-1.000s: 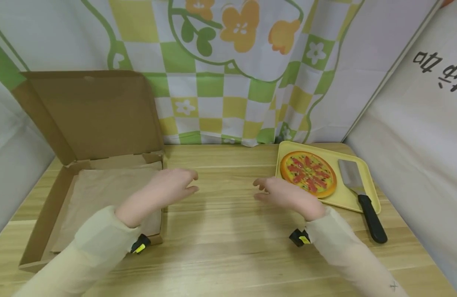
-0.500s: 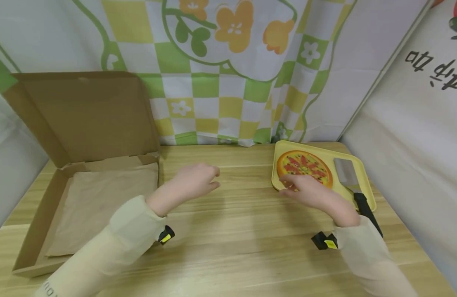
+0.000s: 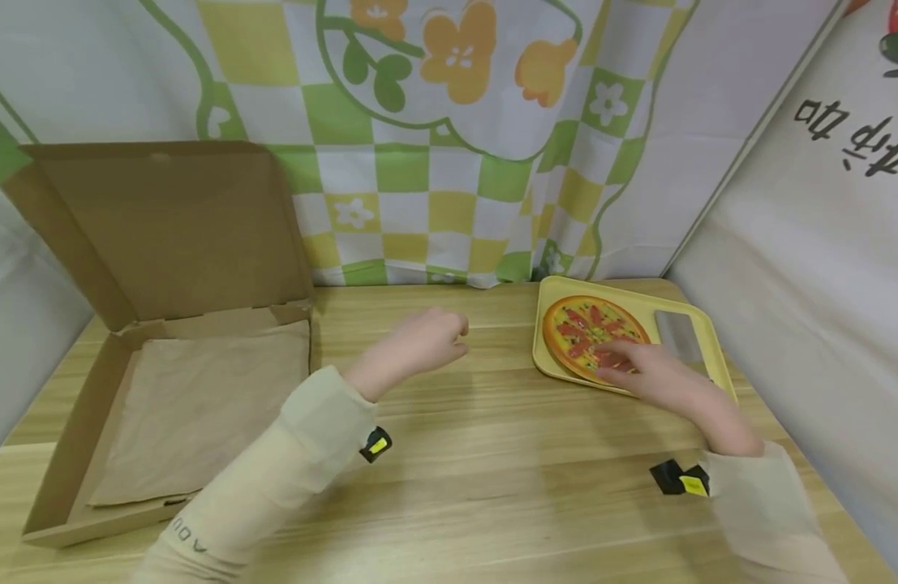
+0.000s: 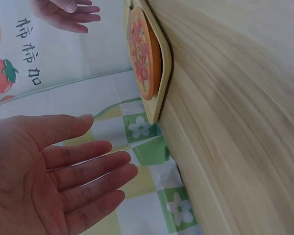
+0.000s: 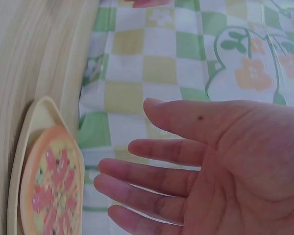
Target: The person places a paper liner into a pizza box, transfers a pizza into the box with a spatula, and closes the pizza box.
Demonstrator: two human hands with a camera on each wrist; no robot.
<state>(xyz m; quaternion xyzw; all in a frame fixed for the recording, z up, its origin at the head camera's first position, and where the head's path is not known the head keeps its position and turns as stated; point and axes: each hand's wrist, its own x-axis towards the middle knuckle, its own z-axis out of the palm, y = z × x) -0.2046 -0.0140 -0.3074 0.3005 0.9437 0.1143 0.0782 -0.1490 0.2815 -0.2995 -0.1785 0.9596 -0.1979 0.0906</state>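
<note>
On a yellow tray (image 3: 553, 367) at the right lies a round pizza (image 3: 576, 334) with red topping pieces. A spatula's flat metal blade (image 3: 678, 334) shows beside it, while its handle is hidden behind my right hand. My right hand (image 3: 660, 377) hangs over the tray's front part and overlaps the pizza's edge in the head view; the right wrist view shows its fingers (image 5: 147, 176) spread and nothing in the palm. Above the middle of the table is my left hand (image 3: 412, 349), its palm bare and fingers (image 4: 95, 169) extended in the left wrist view.
An open cardboard box (image 3: 62, 462) stands at the left with its lid (image 3: 178, 231) raised and brown paper (image 3: 200, 414) inside. A checked curtain (image 3: 434, 178) hangs behind the wooden table (image 3: 449, 503). A white cloth wall (image 3: 799, 268) borders the right side.
Both hands have moved to the right, the left from beside the box to mid-table, the right from the table's middle to over the tray. The view has turned slightly right.
</note>
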